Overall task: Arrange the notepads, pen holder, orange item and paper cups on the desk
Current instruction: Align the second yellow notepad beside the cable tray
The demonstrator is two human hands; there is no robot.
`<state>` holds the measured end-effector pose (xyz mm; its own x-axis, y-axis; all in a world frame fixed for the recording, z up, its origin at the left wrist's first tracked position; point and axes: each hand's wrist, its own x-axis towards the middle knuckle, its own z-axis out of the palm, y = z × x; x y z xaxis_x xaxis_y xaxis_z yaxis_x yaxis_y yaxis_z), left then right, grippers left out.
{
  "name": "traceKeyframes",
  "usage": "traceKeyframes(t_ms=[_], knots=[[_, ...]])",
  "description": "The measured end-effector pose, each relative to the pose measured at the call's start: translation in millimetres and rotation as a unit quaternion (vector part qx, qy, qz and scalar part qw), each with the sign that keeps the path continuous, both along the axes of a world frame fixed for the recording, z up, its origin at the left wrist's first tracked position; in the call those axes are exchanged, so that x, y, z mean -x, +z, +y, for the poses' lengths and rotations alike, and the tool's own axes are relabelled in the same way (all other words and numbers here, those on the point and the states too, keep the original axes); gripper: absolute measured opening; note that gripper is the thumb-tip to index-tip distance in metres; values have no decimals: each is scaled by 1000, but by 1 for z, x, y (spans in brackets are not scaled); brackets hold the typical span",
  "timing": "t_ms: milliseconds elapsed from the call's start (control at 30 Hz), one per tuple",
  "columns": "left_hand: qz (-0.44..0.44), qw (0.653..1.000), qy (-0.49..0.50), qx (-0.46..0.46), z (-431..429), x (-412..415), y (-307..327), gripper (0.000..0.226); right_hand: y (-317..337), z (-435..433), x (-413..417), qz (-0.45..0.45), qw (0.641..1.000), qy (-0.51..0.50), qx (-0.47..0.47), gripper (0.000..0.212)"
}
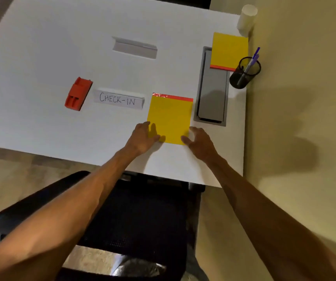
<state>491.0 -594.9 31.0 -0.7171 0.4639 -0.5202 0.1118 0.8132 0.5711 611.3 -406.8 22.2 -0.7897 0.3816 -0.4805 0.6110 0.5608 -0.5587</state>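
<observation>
A yellow notepad with a red top strip lies flat near the desk's front edge. My left hand rests on its lower left corner and my right hand touches its lower right corner, fingers spread. A second yellow notepad lies at the back right, partly over a grey cable hatch. The black mesh pen holder with purple pens stands at the right edge. An orange item lies to the left. A stack of white paper cups stands at the far right corner.
A folded paper sign reading CHECK-IN stands between the orange item and the near notepad. Another folded sign stands farther back. A black chair sits below the white desk's front edge. A beige wall runs along the right.
</observation>
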Motion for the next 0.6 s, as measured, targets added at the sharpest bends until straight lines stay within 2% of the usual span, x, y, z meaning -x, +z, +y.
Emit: traceKeyframes(t_ms=[267,367,433,533,600], knots=[[-37,994,96,21,10,14,-42,72,-40,9,26,3,989,-129,75,47],[-26,993,106,38,11,22,-50,73,-52,10,33,17,979,-187,78,26],[-10,993,111,45,11,27,-55,70,-56,11,39,22,968,-232,88,38],[-13,991,130,29,14,33,-61,59,-55,11,48,12,945,-301,132,39],[-25,983,181,1,15,35,-62,38,-56,12,53,1,935,-328,136,30]])
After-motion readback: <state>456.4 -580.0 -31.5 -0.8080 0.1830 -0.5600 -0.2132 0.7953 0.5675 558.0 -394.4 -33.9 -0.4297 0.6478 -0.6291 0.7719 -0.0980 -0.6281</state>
